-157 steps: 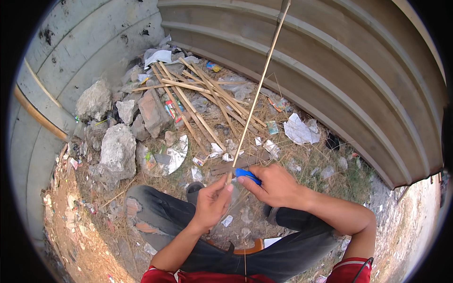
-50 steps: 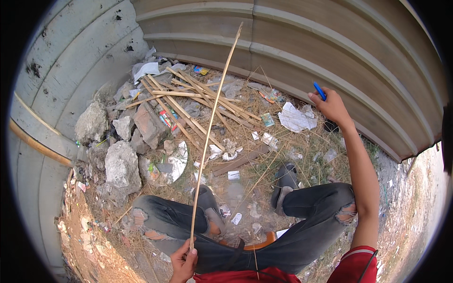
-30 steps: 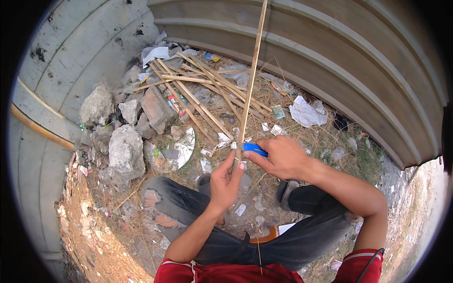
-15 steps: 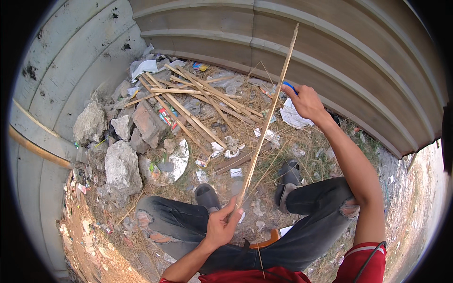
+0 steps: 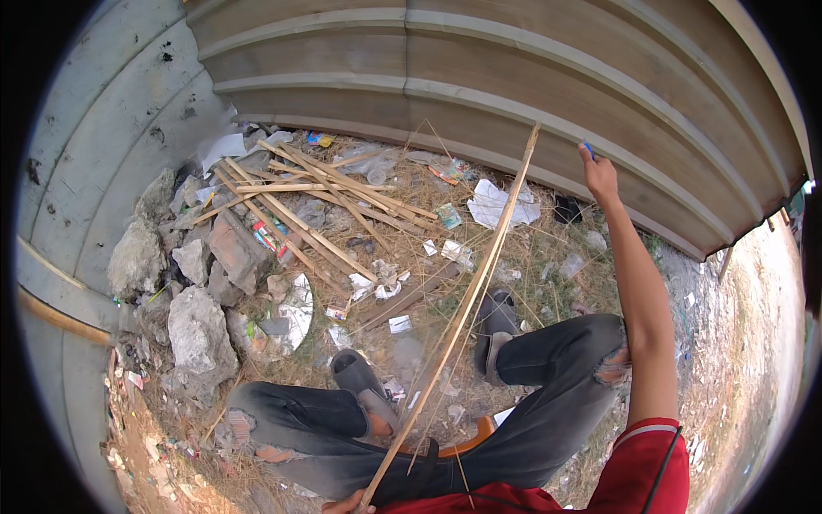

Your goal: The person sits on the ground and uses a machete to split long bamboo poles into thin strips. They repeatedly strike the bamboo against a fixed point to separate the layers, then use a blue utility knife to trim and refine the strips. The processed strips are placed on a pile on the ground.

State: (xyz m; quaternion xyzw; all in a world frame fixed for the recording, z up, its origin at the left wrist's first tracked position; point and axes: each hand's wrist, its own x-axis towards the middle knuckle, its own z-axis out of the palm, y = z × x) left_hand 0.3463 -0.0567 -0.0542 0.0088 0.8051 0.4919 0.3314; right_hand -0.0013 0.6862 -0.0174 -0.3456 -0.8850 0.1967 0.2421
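A long pale split-wood strip (image 5: 462, 315) slants across my lap, its far tip up in front of the metal wall. My left hand (image 5: 344, 504), partly cut off at the lower edge, is closed round the strip's near end. A thin sliver (image 5: 443, 387) runs beside the strip. My right hand (image 5: 602, 178) is raised beyond the strip's far end, to its right, and apart from it. Its fingers are wrapped round a small blue object (image 5: 588, 149); most of that is hidden, so its kind does not show.
Several wooden strips (image 5: 330, 190) lie in a heap ahead on dry grass. Rocks (image 5: 201, 336) and broken brick (image 5: 238, 250) are piled at left. Corrugated metal sheets (image 5: 479, 64) close off the far side. Litter and white paper (image 5: 503, 204) are scattered about. An orange curved piece (image 5: 476, 439) shows between my legs.
My left hand has drawn the strip's near end back toward my body, to the lower edge. My right hand has moved away from the strip, up and to the right. The view has shifted slightly.
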